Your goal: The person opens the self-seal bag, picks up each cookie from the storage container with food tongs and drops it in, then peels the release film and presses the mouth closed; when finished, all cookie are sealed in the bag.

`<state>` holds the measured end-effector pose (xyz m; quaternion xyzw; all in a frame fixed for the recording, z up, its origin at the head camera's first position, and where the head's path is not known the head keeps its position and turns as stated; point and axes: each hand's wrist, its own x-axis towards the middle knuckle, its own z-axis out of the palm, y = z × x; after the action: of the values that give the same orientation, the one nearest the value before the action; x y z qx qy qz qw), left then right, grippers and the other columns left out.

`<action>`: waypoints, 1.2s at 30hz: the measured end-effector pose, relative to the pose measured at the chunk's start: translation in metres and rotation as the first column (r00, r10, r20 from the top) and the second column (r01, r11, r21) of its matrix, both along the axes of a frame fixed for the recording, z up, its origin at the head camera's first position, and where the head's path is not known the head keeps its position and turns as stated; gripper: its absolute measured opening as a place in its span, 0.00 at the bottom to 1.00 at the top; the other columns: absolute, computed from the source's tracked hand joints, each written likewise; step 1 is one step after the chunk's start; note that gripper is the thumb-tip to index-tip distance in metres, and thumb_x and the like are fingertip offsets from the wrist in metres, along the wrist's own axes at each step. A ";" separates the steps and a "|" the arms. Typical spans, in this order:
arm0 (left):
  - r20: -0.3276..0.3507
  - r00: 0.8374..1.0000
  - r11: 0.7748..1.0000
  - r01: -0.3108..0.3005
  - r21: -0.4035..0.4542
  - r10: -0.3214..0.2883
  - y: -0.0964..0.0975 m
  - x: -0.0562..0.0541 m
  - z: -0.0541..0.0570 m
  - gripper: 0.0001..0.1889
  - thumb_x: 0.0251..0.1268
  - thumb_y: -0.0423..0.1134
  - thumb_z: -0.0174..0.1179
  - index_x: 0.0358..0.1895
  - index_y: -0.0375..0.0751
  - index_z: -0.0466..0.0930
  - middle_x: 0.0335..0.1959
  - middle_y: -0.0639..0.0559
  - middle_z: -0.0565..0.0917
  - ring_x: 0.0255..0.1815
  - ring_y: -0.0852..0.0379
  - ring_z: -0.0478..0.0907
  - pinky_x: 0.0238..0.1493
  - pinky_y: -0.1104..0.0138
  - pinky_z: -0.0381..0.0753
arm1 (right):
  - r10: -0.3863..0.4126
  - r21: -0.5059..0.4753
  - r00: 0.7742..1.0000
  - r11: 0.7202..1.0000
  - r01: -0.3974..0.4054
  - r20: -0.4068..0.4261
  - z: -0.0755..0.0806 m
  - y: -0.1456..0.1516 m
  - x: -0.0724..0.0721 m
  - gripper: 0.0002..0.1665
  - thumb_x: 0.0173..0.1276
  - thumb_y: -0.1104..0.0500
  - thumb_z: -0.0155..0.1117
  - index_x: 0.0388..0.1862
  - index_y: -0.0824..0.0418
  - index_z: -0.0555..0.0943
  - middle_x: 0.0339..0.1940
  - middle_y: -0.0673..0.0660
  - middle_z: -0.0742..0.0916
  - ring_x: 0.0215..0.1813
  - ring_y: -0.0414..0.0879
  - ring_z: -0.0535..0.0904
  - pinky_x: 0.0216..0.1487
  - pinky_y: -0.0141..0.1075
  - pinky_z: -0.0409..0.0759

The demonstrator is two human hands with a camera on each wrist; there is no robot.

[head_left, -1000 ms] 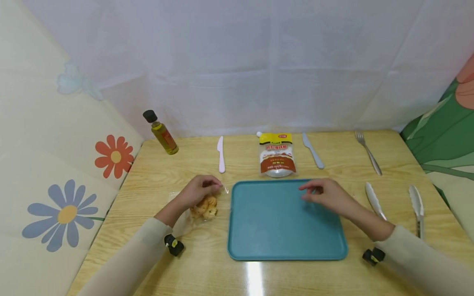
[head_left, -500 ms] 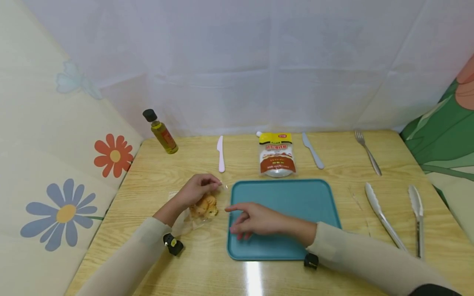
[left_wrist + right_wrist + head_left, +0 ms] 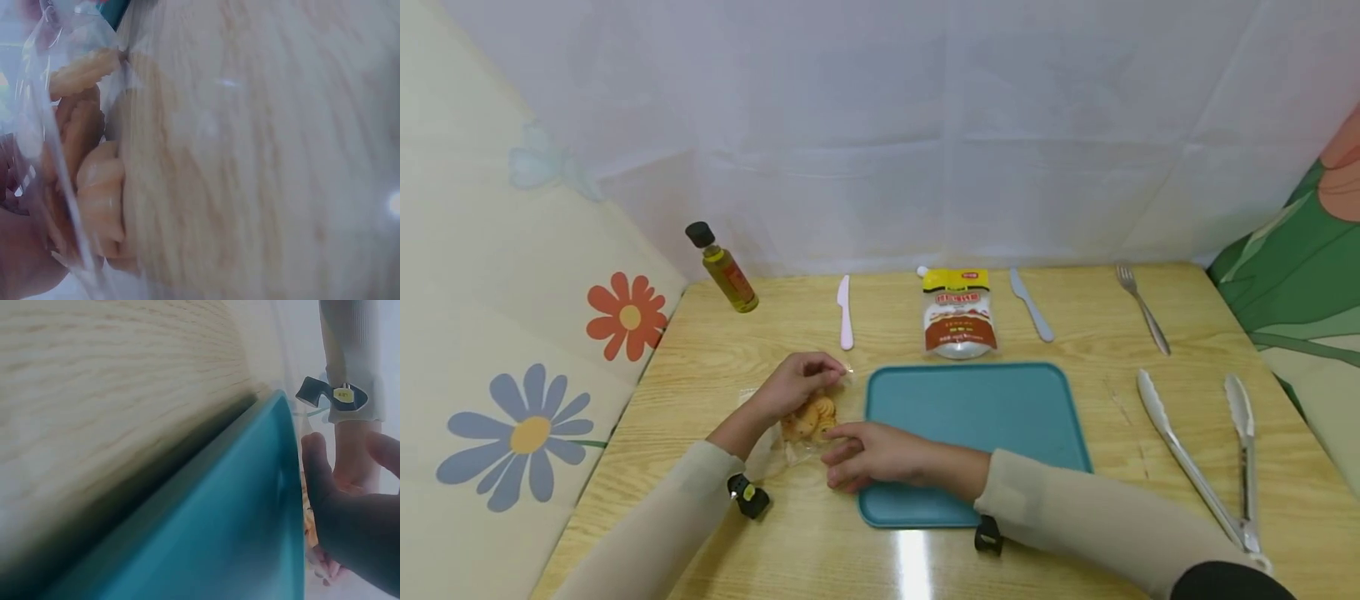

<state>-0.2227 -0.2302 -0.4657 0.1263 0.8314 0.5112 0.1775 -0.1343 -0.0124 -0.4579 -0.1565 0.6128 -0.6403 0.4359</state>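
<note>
Several golden, ridged cookies (image 3: 808, 418) lie in a clear plastic bag (image 3: 793, 454) on the table, left of the teal tray (image 3: 977, 408). My left hand (image 3: 796, 385) pinches the bag's upper right edge between thumb and fingers. In the left wrist view, the cookies (image 3: 100, 194) show through the shiny film. My right hand (image 3: 883, 457) is over the tray's left rim, its index finger extended to the lower right of the cookies. Its fingers stand apart with nothing between them in the right wrist view. Whether the index fingertip touches the film, I cannot tell.
Behind the tray lie a pink knife (image 3: 846, 312), a yellow, white and red pouch (image 3: 959, 314), a grey-blue knife (image 3: 1032, 304) and a fork (image 3: 1142, 307). An oil bottle (image 3: 724, 271) stands at back left. Metal tongs (image 3: 1195, 467) lie spread on the right.
My right hand has swept left across the tray, from its right side to the cookie bag. The left hand has stayed at the bag's edge.
</note>
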 end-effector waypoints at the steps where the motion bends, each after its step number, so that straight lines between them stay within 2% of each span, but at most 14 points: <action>1: 0.001 1.000 1.000 -0.001 -0.001 0.001 0.000 0.000 0.001 0.11 0.78 0.32 0.58 0.52 0.29 0.84 0.43 0.45 0.86 0.41 0.58 0.80 0.42 0.72 0.81 | 0.006 0.000 1.000 1.000 -0.006 -0.010 0.000 -0.001 0.000 0.36 0.75 0.67 0.63 0.79 0.68 0.64 0.66 0.66 0.82 0.57 0.54 0.85 0.54 0.43 0.86; 4: 0.001 1.000 1.000 -0.005 -0.004 0.005 0.000 0.001 0.003 0.11 0.78 0.32 0.57 0.53 0.29 0.84 0.44 0.44 0.86 0.42 0.58 0.80 0.43 0.72 0.81 | 0.015 0.011 0.999 1.000 -0.015 -0.050 0.001 -0.005 -0.001 0.36 0.74 0.66 0.65 0.78 0.66 0.66 0.67 0.65 0.82 0.58 0.51 0.84 0.54 0.41 0.85; 9: 0.011 1.000 1.000 -0.013 0.010 0.013 0.000 0.001 0.003 0.12 0.79 0.33 0.57 0.54 0.27 0.83 0.45 0.41 0.86 0.43 0.58 0.82 0.44 0.71 0.81 | 0.002 0.076 0.988 0.997 0.010 -0.152 0.004 -0.008 -0.001 0.31 0.72 0.67 0.67 0.72 0.69 0.73 0.61 0.64 0.85 0.55 0.47 0.85 0.50 0.37 0.86; 14: -0.009 0.999 0.999 -0.038 0.002 0.038 -0.001 0.002 0.004 0.12 0.79 0.35 0.58 0.53 0.28 0.83 0.46 0.37 0.86 0.42 0.58 0.81 0.43 0.71 0.81 | 0.018 0.140 0.944 0.990 0.030 -0.330 0.005 -0.008 -0.002 0.25 0.70 0.66 0.68 0.66 0.68 0.80 0.54 0.61 0.89 0.51 0.41 0.85 0.45 0.28 0.83; 16: -0.008 0.998 0.998 -0.063 0.004 0.063 -0.001 0.002 0.005 0.12 0.79 0.35 0.58 0.53 0.28 0.84 0.46 0.38 0.86 0.41 0.59 0.80 0.41 0.71 0.80 | 0.017 0.157 0.914 0.986 0.051 -0.404 0.005 -0.007 -0.004 0.22 0.69 0.66 0.68 0.62 0.67 0.83 0.50 0.59 0.90 0.47 0.36 0.84 0.42 0.25 0.80; 18: 0.000 0.996 0.996 -0.086 0.024 0.086 -0.002 0.001 0.004 0.13 0.79 0.35 0.57 0.54 0.27 0.83 0.46 0.38 0.85 0.41 0.60 0.79 0.41 0.72 0.80 | 0.014 0.177 0.877 0.981 0.081 -0.480 0.006 -0.006 -0.005 0.18 0.70 0.66 0.67 0.58 0.66 0.85 0.45 0.56 0.91 0.41 0.32 0.82 0.40 0.24 0.79; 20: 0.015 0.994 0.992 -0.111 0.053 0.110 -0.003 0.001 0.004 0.14 0.80 0.35 0.57 0.54 0.25 0.82 0.45 0.41 0.85 0.40 0.61 0.79 0.40 0.72 0.80 | 0.020 0.204 0.827 0.972 0.116 -0.562 0.008 -0.005 -0.007 0.14 0.72 0.64 0.67 0.54 0.64 0.88 0.42 0.53 0.92 0.37 0.29 0.80 0.38 0.24 0.77; 23: 0.033 0.988 0.983 -0.156 0.095 0.154 -0.005 0.001 0.006 0.16 0.80 0.37 0.57 0.56 0.24 0.80 0.41 0.46 0.84 0.37 0.61 0.77 0.37 0.72 0.79 | 0.051 0.245 0.724 0.956 0.165 -0.688 0.012 -0.002 -0.011 0.10 0.75 0.61 0.67 0.49 0.61 0.90 0.39 0.49 0.92 0.34 0.29 0.78 0.36 0.24 0.77; 27: 0.034 0.976 0.964 -0.217 0.152 0.214 -0.010 0.005 0.015 0.17 0.80 0.39 0.57 0.56 0.25 0.79 0.36 0.55 0.82 0.36 0.60 0.77 0.37 0.69 0.79 | 0.098 0.269 0.590 0.940 0.210 -0.802 0.018 0.003 -0.016 0.09 0.76 0.58 0.66 0.45 0.58 0.91 0.37 0.47 0.91 0.35 0.30 0.80 0.38 0.25 0.78; 31: 0.021 0.961 0.926 -0.273 0.260 0.277 -0.016 0.013 0.029 0.10 0.79 0.38 0.58 0.50 0.35 0.84 0.35 0.59 0.83 0.39 0.62 0.80 0.44 0.68 0.84 | 0.131 0.276 0.493 0.933 0.233 -0.860 0.028 0.006 -0.019 0.10 0.77 0.57 0.65 0.45 0.57 0.91 0.38 0.47 0.91 0.37 0.32 0.82 0.40 0.26 0.79; 33: 0.018 0.952 0.897 -0.293 0.331 0.304 -0.019 0.018 0.036 0.07 0.78 0.38 0.59 0.47 0.41 0.86 0.35 0.59 0.84 0.38 0.62 0.80 0.44 0.68 0.85 | 0.149 0.278 0.452 0.931 0.234 -0.880 0.035 0.008 -0.020 0.10 0.77 0.56 0.65 0.45 0.57 0.91 0.38 0.47 0.91 0.38 0.33 0.82 0.41 0.27 0.79; 36: 0.007 0.945 0.859 -0.301 0.414 0.328 -0.024 0.027 0.046 0.07 0.78 0.38 0.59 0.47 0.42 0.86 0.36 0.58 0.85 0.39 0.61 0.81 0.42 0.70 0.85 | 0.186 0.280 0.361 0.932 0.231 -0.914 0.046 0.012 -0.023 0.09 0.78 0.56 0.64 0.43 0.57 0.90 0.37 0.48 0.90 0.36 0.35 0.81 0.39 0.28 0.78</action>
<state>-0.1961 -0.2544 -0.4199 0.0394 0.7203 0.6916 0.0345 -0.1575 0.0000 -0.4119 -0.3987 0.8593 -0.3196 0.0241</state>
